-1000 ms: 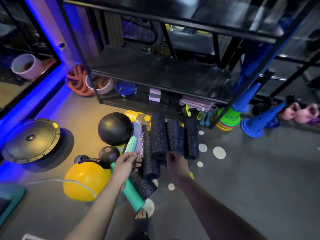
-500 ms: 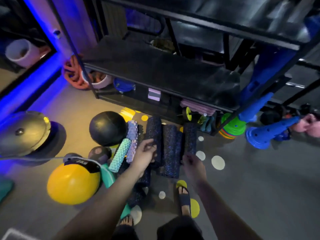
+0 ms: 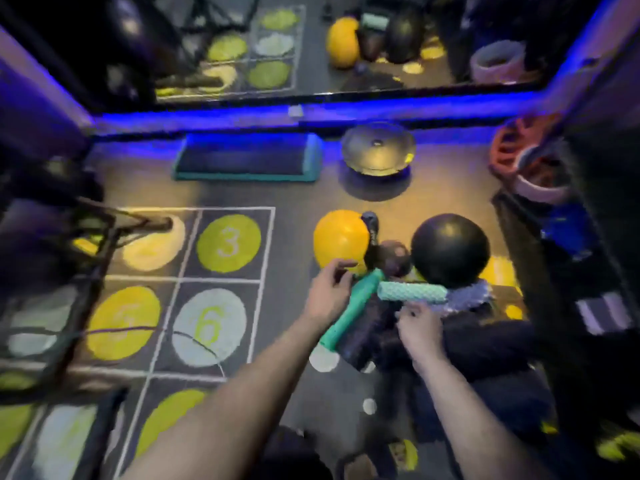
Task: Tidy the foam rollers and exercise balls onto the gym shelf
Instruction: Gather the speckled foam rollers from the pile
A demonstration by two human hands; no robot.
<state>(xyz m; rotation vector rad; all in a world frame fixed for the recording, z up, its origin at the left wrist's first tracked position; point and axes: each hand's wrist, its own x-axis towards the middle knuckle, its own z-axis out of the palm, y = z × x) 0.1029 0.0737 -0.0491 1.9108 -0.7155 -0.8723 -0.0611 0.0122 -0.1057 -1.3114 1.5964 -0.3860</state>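
A yellow ball (image 3: 341, 237), a small dark ball (image 3: 391, 258) and a big black ball (image 3: 450, 247) lie together on the floor. In front of them are a smooth teal roller (image 3: 349, 310), a mint bumpy roller (image 3: 412, 292), a lilac bumpy roller (image 3: 467, 297) and dark speckled rollers (image 3: 485, 341). My left hand (image 3: 329, 289) hovers with fingers apart at the teal roller's far end, beside the yellow ball. My right hand (image 3: 419, 327) is curled just under the mint roller; blur hides whether it grips anything. The black shelf (image 3: 588, 237) runs along the right edge.
A teal step platform (image 3: 247, 157) and a domed balance disc (image 3: 377, 150) sit by the blue-lit mirror wall. Orange rope coils (image 3: 512, 150) and a white bowl (image 3: 540, 188) lie at the shelf's far end. A numbered floor grid (image 3: 207, 289) and a dark metal frame (image 3: 86, 254) are on the left.
The view has swung left, away from the shelf front. Both hands left the dark speckled rollers; the left went toward the teal roller and yellow ball, the right under the mint roller.
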